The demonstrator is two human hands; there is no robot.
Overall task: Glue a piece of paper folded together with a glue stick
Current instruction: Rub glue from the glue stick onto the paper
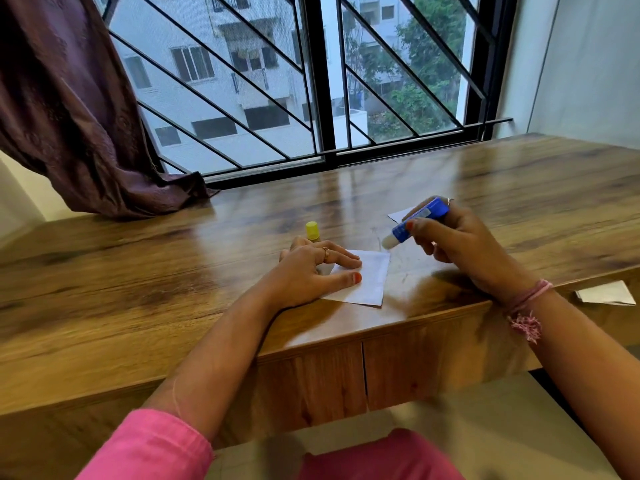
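Note:
A folded white piece of paper (369, 282) lies on the wooden table near its front edge. My left hand (317, 268) rests on the paper's left part with straight fingers and presses it flat. My right hand (460, 244) grips a blue glue stick (417, 221), uncapped, with its white tip pointing down and left just above the paper's upper right corner. Whether the tip touches the paper I cannot tell.
A small bottle with a yellow cap (312, 231) stands just behind my left hand. Another white paper scrap (401, 213) lies behind the glue stick, and a folded paper (606, 293) lies at the right edge. A curtain (69, 116) hangs at the left by the barred window.

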